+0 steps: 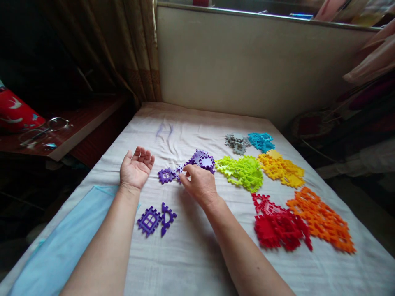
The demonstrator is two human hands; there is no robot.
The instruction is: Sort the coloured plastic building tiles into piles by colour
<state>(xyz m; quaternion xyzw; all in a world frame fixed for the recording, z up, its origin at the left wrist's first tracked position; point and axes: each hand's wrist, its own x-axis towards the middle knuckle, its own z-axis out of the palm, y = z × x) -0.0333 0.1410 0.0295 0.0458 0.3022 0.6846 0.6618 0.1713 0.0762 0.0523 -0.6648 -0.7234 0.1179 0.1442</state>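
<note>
My left hand (137, 167) is palm up above the sheet, its fingers slightly curled and nothing in it. To its right, my right hand (199, 183) pinches a purple interlocking building piece (179, 171) between thumb and fingers; the fingers partly hide it. Just left of that lies a square purple window piece (166, 175). Behind my right hand is a pile of purple pieces (206, 159), one with a pale square centre. Nearer me, another purple window piece (149, 221) lies beside a triangular purple piece (168, 219).
Piles of lime green (242, 172), yellow (281, 169), red (279, 226), orange (321, 218), grey (237, 142) and blue pieces (261, 142) lie to the right. A light blue cloth (70, 238) lies at left. Glasses (58, 122) rest on a side table (88, 123).
</note>
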